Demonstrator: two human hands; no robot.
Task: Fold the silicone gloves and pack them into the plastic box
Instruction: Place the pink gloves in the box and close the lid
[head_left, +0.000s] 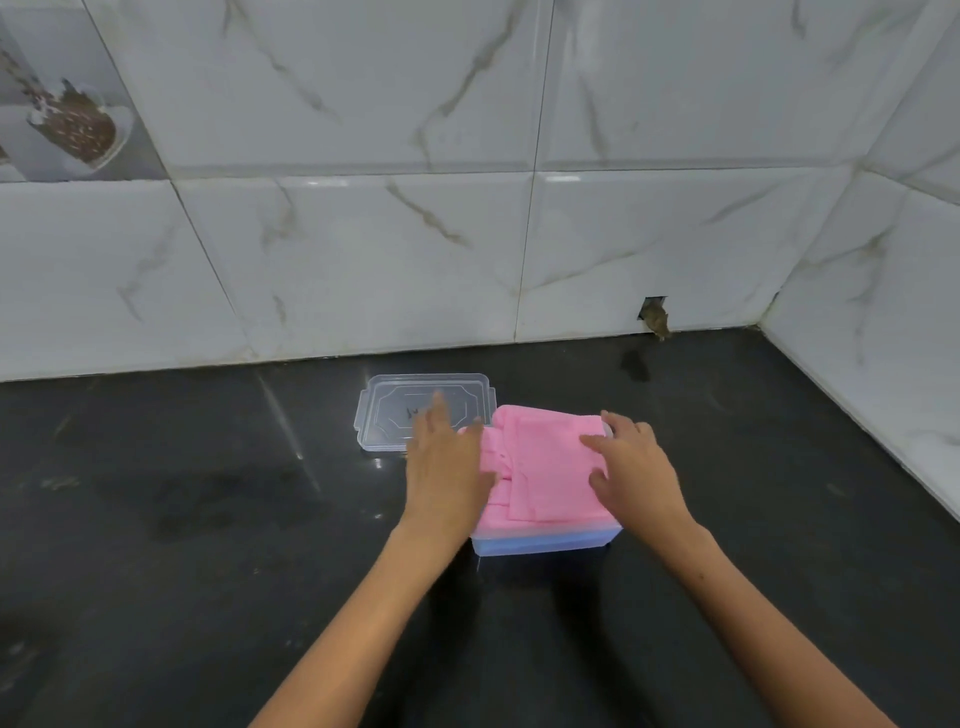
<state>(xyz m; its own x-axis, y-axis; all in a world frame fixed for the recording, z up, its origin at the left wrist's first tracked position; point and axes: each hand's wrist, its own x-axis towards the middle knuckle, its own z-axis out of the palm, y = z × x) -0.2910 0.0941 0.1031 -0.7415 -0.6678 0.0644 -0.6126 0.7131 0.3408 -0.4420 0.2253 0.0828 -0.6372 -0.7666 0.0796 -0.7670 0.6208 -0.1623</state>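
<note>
Head view: folded pink silicone gloves (540, 462) seated on top of plastic box (545, 540), blue layer seen beneath. Left hand (447, 467) laid flat, fingers straight; right hand (631, 467) spread, pressed on glove, likely to squash stack below rim. Lid (395, 415) parked behind-left on counter (182, 493) for closing. Dark scribble on lid unreadable.
</note>
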